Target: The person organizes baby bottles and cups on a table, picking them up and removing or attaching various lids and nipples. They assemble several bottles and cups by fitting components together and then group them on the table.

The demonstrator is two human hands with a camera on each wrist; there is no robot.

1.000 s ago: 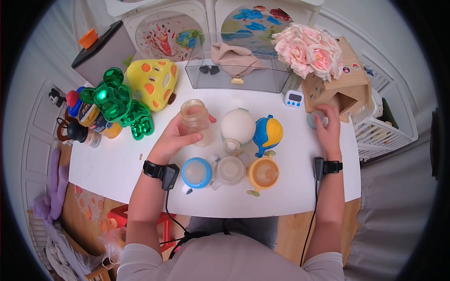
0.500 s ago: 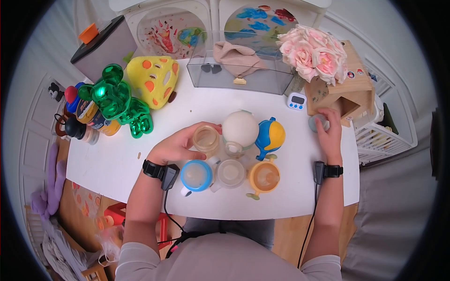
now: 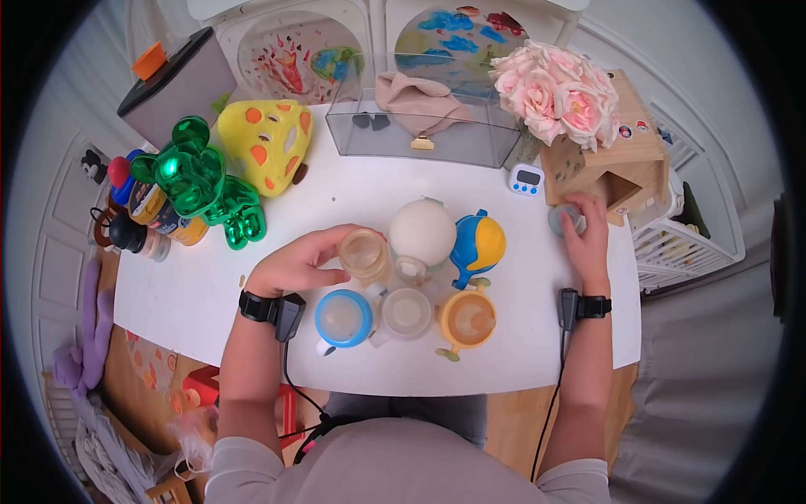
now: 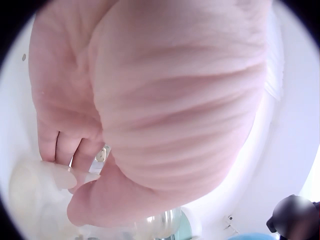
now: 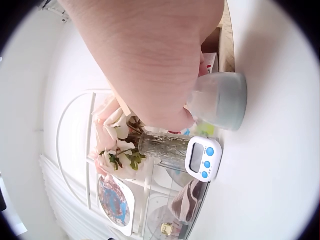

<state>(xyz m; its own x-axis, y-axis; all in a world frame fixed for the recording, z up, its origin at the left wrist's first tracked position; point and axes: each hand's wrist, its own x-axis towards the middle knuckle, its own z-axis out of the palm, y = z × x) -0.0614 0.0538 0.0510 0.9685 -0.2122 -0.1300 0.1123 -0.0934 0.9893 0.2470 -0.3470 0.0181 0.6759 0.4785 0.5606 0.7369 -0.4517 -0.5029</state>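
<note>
My left hand (image 3: 298, 262) is around a clear wide-mouthed bottle (image 3: 363, 259), fingers behind it and thumb at its near left side. The bottle stands upright on the table; the left wrist view shows part of the translucent bottle (image 4: 37, 200) beside my fingers. My right hand (image 3: 590, 235) pinches a frosted translucent cup-shaped cap (image 5: 222, 100) standing on the table by the wooden house. Right of the clear bottle are a white round-topped object (image 3: 421, 233) and a blue-and-yellow object (image 3: 478, 246). Nearer me stand a blue-ringed cup (image 3: 343, 318), a clear one (image 3: 406, 312) and an orange two-handled one (image 3: 468, 319).
A white timer (image 3: 526, 179) stands before pink roses (image 3: 558, 97) and a wooden house (image 3: 617, 143). At the back sits a clear box (image 3: 420, 139) with a pink cloth. Leftward are a yellow plush (image 3: 267, 144), a green shiny bear (image 3: 197, 172) and several jars.
My left hand has lowered the clear bottle toward me and to the right, beside the white round-topped object. My right hand has stayed at the frosted cap.
</note>
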